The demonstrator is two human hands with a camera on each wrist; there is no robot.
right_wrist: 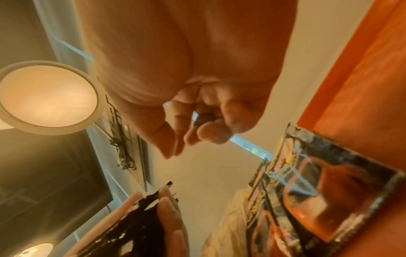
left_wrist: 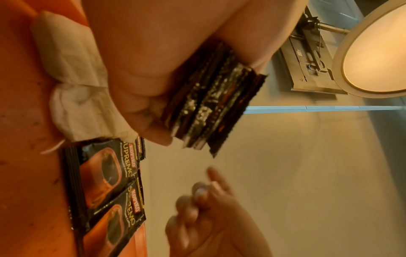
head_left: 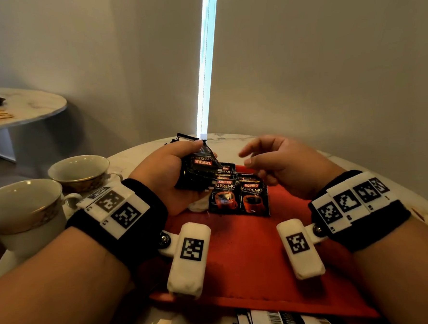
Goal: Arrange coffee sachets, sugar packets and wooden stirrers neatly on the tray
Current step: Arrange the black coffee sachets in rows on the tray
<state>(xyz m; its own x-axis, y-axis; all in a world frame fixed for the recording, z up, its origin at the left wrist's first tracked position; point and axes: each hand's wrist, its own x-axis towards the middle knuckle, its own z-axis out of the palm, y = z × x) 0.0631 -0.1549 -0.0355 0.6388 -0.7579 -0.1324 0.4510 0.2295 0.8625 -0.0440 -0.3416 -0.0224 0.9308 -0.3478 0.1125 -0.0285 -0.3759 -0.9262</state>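
From the head camera we see our left hand gripping a thick stack of black coffee sachets, fingers curled round it with the thumb on top, held just above the far left part of the flat red tray on the round white marble counter. Two black and red coffee sachets lie side by side, face up, on the tray's far part, with more overlapped behind them. Our right hand hovers beside the stack, holding nothing, fingers loosely bent. Two white gold-rimmed teacups stand left of the tray, and loose black and white packets lie at the counter's near edge. The left wrist camera shows the stack edge-on in our palm, a crumpled white paper packet on the tray beneath it, and the laid sachets beside that. The right wrist camera shows our right fingers bent and empty, apart from the stack and above the laid sachets.
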